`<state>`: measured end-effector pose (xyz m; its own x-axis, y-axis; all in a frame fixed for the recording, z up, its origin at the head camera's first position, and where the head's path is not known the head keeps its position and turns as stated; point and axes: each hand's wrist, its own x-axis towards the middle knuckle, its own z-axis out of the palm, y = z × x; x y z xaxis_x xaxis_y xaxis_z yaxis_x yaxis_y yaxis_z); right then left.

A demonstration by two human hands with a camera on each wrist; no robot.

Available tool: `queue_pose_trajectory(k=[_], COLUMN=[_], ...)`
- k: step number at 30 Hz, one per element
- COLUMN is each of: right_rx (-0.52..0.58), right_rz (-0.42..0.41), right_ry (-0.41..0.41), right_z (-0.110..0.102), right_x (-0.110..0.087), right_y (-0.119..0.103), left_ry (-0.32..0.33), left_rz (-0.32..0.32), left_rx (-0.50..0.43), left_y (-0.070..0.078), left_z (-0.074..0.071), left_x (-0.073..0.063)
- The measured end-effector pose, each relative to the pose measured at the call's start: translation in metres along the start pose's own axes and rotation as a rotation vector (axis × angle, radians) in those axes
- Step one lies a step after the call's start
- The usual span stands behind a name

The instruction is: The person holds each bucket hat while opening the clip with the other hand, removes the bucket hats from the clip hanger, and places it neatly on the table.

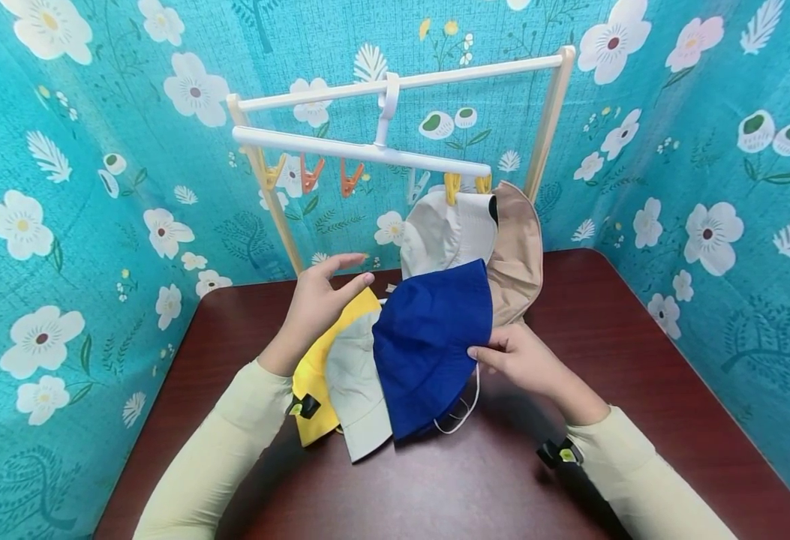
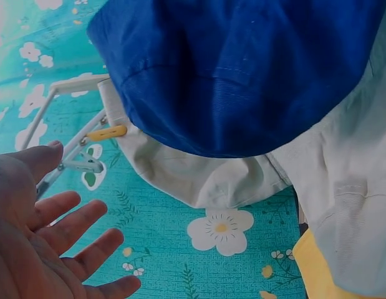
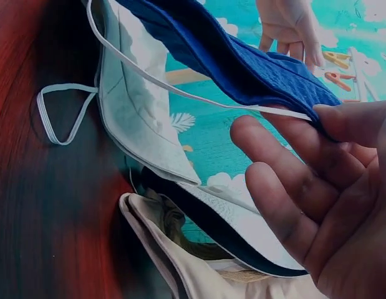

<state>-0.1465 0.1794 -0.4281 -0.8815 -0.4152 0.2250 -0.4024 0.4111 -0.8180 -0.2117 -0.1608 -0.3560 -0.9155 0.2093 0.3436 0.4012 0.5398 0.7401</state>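
Observation:
A dark blue bucket hat is held up above the table by my right hand, which pinches its brim between thumb and fingers. A thin white cord hangs from that hat. My left hand is left of the blue hat with fingers spread and thumb apart, holding nothing. Below it lie a yellow hat and a pale grey-green hat, overlapping each other, with the blue hat covering part of the grey-green one. Behind, a white hat and a beige hat hang from yellow clips.
A white hanger bar hangs by its hook from a wooden rack at the table's back. Orange clips and a yellow clip hang on its left half. Flowered teal cloth encloses the dark red table.

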Motion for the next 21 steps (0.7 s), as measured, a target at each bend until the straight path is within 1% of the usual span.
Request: queue_pose_trajectory(k=[5,8,16,21], right_rx=[0.082,0.115,0.135,0.127], right_rz=[0.072,0.106,0.188,0.219], right_ry=[-0.071,-0.1,-0.116,-0.131], right_z=[0.0,0.0,0.001,0.001], right_x=[0.005,0.007,0.012,0.014], right_y=[0.005,0.011,0.023,0.027], left_ry=[-0.002,-0.009,-0.014,-0.022], left_rz=[-0.001,-0.001,-0.002,-0.006], left_rx=[-0.008,-0.008,-0.002,-0.003], left_y=[-0.002,-0.002,-0.003,-0.004], left_z=[0.001,0.002,0.003,0.004], left_x=[-0.001,-0.002,-0.004,-0.005])
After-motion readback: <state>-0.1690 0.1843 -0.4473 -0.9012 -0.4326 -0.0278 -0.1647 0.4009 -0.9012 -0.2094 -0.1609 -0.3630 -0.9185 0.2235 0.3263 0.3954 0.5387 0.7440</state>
